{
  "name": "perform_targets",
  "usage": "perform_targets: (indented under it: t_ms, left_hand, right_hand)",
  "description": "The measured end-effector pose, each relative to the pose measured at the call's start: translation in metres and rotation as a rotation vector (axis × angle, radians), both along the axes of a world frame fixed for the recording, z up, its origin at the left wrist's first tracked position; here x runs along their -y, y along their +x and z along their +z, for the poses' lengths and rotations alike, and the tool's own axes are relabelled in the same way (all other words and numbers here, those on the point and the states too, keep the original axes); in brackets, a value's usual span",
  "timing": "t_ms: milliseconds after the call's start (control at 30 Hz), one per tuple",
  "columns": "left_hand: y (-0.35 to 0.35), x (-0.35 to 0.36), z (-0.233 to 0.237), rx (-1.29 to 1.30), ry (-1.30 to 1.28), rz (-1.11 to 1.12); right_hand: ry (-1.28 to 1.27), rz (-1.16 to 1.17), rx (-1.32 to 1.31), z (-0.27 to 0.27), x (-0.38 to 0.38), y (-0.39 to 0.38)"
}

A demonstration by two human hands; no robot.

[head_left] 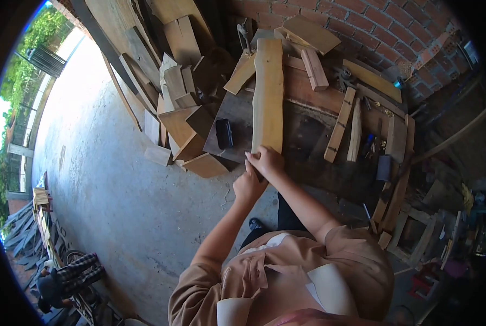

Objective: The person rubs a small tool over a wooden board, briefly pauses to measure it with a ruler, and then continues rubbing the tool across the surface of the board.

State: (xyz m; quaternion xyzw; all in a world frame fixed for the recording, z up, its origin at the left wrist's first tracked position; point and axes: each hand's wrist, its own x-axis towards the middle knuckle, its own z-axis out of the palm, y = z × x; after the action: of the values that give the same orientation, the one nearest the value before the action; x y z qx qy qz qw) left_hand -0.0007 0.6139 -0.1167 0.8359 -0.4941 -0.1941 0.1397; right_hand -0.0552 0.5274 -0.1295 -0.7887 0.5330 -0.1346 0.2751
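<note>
A long yellowish wooden board (pixel 268 98) with one wavy edge lies across the dark workbench (pixel 303 133), its near end towards my body. My right hand (pixel 268 161) is closed over that near end, thumb pointing left. Just below and left of it, my left hand (pixel 247 183) is closed, with a finger raised close to the right thumb. What the left fingers hold, if anything, is hidden. A dark open case (pixel 224 133) rests on the bench to the left of the board.
Wood offcuts (pixel 191 136) are piled left of the bench. Wooden strips (pixel 341 125), a clamp (pixel 244 37) and a grey cylinder (pixel 384 168) are on the bench. A brick wall (pixel 362 24) stands behind. Another person (pixel 69 280) is at lower left, on the concrete floor (pixel 118 217).
</note>
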Motion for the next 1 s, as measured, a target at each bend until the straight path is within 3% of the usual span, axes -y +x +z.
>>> perform_targets:
  t_ms: [67,233,500,733,967,1000]
  left_hand:
    - [-0.008,-0.023,-0.007,-0.045,-0.007,0.024]
    - [-0.018,-0.034,-0.016,-0.088,-0.081,0.09]
    - [-0.01,0.027,-0.02,-0.042,-0.067,0.13]
    - [0.043,0.215,-0.015,0.08,-0.054,0.027]
    - [0.108,0.465,-0.007,0.147,-0.027,0.037]
    - [0.119,0.495,-0.005,0.135,-0.003,0.046]
  right_hand:
    - [-0.092,-0.026,0.075,-0.014,-0.027,-0.006]
    - [-0.051,-0.026,0.045,-0.021,-0.034,-0.01]
    - [-0.088,0.006,0.126,-0.029,0.025,-0.001]
    - [-0.149,-0.053,0.257,-0.024,0.212,0.044]
    - [-0.201,-0.044,0.177,0.003,0.456,0.11]
    - [-0.099,-0.039,0.122,0.017,0.483,0.119]
